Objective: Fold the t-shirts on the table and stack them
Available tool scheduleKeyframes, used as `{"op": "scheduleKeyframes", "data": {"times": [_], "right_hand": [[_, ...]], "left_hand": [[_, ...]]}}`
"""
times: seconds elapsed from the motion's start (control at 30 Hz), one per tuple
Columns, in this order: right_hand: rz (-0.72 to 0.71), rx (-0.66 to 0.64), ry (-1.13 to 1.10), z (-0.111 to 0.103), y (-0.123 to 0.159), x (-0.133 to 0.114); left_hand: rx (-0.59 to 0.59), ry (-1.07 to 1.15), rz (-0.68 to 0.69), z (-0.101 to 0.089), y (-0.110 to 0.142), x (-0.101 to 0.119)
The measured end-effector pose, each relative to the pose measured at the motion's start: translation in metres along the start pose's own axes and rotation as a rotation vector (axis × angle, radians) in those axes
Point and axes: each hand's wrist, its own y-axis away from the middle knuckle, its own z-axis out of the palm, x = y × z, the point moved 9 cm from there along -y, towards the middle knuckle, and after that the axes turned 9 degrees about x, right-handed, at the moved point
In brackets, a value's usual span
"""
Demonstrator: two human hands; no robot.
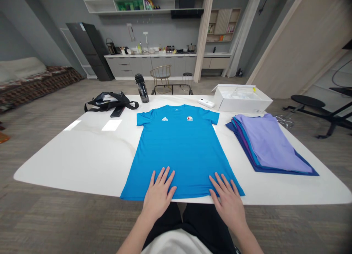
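Observation:
A blue short-sleeved T-shirt point(181, 147) lies spread flat on the white table point(82, 162), its collar away from me and its hem along the near edge. A white logo is on one side of its chest and a small badge on the other. Near the hem, my left hand point(159, 193) rests on the cloth with its fingers stretched out. My right hand point(227, 197) lies on the lower right part of the shirt, palm down and fingers spread. Neither hand grips anything.
To the right sits a stack of folded clothes point(275, 144), lavender on top. Behind it stand an open white box point(242, 102) and a small white device point(206, 103). At the far left are a black bag point(110, 100), a phone point(117, 111) and a dark bottle point(142, 89).

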Motion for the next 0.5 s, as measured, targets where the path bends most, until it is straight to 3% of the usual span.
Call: {"op": "scheduleKeyframes", "data": {"times": [0.17, 0.5], "right_hand": [[0.019, 0.044, 0.004, -0.0029, -0.001, -0.0018], [-0.015, -0.007, -0.021, 0.0013, -0.0008, 0.0053]], "left_hand": [[-0.002, -0.005, 0.003, -0.0008, -0.0011, 0.0014], [-0.028, 0.004, 0.034, 0.0034, -0.001, -0.0027]]}}
